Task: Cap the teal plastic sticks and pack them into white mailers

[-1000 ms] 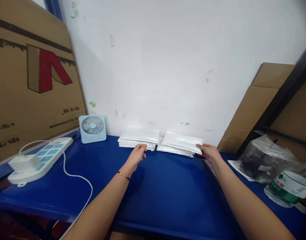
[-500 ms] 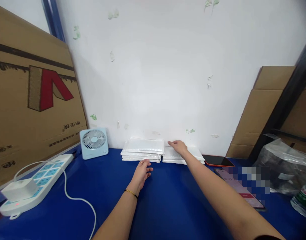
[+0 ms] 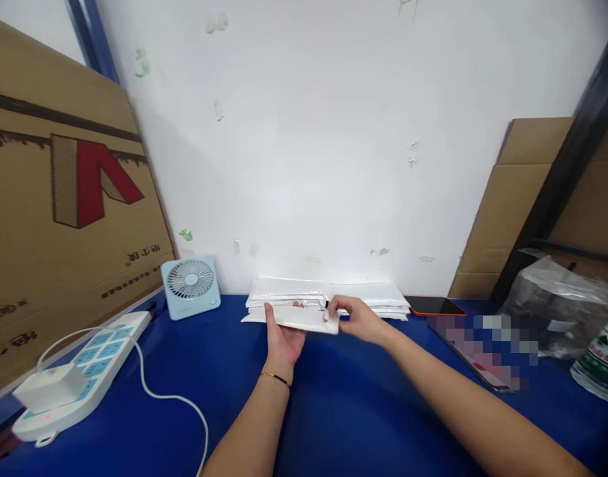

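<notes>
My left hand (image 3: pixel 285 339) supports a flat white padded envelope (image 3: pixel 297 318) from below, the thumb over its near face and the fingers behind. At the envelope's right end, my right hand (image 3: pixel 357 319) has its fingers bent in and pinches the corner. A tiny dark spot shows by those fingertips; I cannot make out what it is. Just behind the held envelope lies a stack of similar white envelopes (image 3: pixel 284 289). Beside it, a second stack of envelopes (image 3: pixel 378 293) sits against the wall, partly covered by my right hand.
A light blue fan (image 3: pixel 191 286) and a white power strip (image 3: pixel 98 368) with a cable are on the left, by a large cardboard box (image 3: pixel 85 265). To the right lie a dark phone (image 3: pixel 437 305), another phone (image 3: pixel 475 354) and a clear plastic bag (image 3: pixel 552 311).
My left hand has turned palm up and now holds one envelope in front of the left stack. My right hand has come down from the right stack to that envelope's end.
</notes>
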{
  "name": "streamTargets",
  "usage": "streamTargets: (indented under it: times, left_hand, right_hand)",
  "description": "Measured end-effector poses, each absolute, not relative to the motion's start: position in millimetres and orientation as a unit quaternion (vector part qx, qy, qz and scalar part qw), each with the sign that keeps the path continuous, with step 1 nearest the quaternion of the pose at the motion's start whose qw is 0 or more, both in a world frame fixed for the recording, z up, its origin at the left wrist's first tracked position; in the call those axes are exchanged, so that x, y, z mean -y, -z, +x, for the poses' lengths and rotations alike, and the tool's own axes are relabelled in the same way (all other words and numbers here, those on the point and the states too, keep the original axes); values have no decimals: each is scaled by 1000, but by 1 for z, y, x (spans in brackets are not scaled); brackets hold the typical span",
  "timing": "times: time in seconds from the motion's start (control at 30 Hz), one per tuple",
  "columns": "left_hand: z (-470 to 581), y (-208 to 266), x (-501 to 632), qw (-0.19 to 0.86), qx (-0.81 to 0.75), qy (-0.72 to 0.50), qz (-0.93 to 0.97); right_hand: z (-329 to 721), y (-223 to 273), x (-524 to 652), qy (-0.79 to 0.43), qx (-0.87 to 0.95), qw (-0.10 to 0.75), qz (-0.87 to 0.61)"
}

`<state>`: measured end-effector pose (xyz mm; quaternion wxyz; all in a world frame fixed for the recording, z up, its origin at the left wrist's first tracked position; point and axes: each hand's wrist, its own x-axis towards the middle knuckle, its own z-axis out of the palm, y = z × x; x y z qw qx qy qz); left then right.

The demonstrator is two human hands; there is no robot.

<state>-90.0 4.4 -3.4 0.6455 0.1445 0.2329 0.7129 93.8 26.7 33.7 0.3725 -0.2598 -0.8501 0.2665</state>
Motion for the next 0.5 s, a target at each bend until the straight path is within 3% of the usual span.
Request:
streamTargets:
  times: [0.1, 0.2, 0.37, 0.5]
  left_hand:
    - [-84, 2, -1, 624, -248, -734, 103]
    - [-77, -2, 2, 585, -270, -754, 130]
    - [-51, -21, 12, 505, -317, -767, 236]
    - [-13, -36, 23, 490, -263, -767, 322]
  right_hand:
    - [114, -16, 4, -159, 895, 316, -272]
    - [133, 3, 20, -173, 886, 318, -289]
    - [133, 21, 25, -483, 551, 563, -381]
    - [120, 22, 18, -690, 327, 539, -356]
